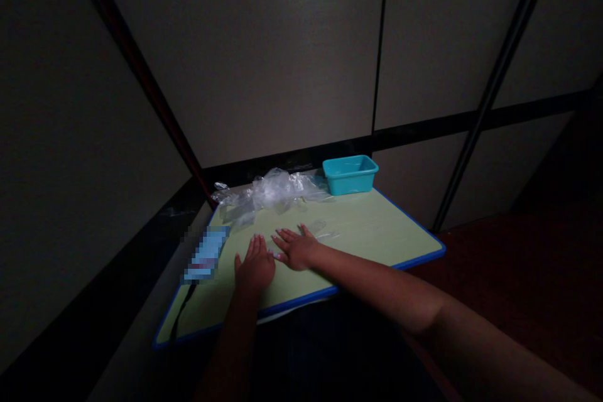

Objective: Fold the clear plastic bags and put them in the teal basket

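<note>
My left hand [255, 264] lies palm down on the pale yellow-green table [377, 226], its fingers stretched forward. Just to its right, my right hand [296, 248] is also flat, with the fingers spread and pointing left and away from me. A thin clear plastic bag [323, 229] lies on the tabletop by my right hand; how much of it is under the hand is hidden. Beyond both hands sits a crumpled heap of clear plastic bags [277, 191].
A turquoise plastic basket [351, 184] stands at the table's far right. At the left edge is a blurred-out blue item [207, 254] with a dark strap [181, 311] below it. The table has a blue rim. Panelled walls [282, 75] rise close behind and to the left.
</note>
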A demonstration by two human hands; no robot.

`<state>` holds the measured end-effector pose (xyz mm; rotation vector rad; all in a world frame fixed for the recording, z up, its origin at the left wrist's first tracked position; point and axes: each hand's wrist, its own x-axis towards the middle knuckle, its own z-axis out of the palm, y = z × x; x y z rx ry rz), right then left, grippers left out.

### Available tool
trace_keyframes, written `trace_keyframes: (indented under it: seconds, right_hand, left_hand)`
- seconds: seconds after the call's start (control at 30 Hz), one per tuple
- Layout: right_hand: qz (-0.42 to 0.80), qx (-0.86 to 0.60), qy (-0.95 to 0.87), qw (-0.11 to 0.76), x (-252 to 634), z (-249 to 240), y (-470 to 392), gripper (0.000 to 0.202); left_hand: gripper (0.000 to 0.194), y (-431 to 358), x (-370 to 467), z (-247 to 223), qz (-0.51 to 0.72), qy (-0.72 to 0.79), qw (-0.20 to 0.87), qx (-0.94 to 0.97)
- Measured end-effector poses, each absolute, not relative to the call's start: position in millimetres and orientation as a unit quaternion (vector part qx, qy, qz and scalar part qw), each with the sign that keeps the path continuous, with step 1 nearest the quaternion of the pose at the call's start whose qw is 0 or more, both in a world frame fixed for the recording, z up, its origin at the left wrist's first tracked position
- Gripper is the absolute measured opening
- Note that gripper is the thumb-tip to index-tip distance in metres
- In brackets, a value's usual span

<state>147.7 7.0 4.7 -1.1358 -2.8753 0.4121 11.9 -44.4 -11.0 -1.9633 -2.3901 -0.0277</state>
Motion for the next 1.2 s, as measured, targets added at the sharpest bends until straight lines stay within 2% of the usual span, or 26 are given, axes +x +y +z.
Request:
trace_keyframes:
  seconds: [0.43,0.7,0.83,1.03,1.2]
  right_hand:
    - [0.108,-0.470,-0.876,-0.028,242,8,37,0.059]
    - [0.124,-0.487,-0.863,-0.052,247,28,61,0.061]
    - [0.111,-0.464,-0.879,0.001,239,37,82,0.060]
    - [0.056,-0.453,-0.874,0.170,238,17,99,0.040]
    - [0.066,-0.446,-0.866,0.215,246,13,98,0.034]
  left_hand:
    - [0.053,-45,11,-12,-0.003,-0.774,0.019,-0.632]
    - [0.053,-44,9,-13,-0.008,-0.769,0.010,-0.640]
    - [0.054,-43,6,-14,-0.015,-0.763,0.001,-0.646]
    - [0.052,-45,5,-10,-0.043,-0.776,0.021,-0.629]
    - [0.048,-51,8,-3,-0.050,-0.782,0.100,-0.613]
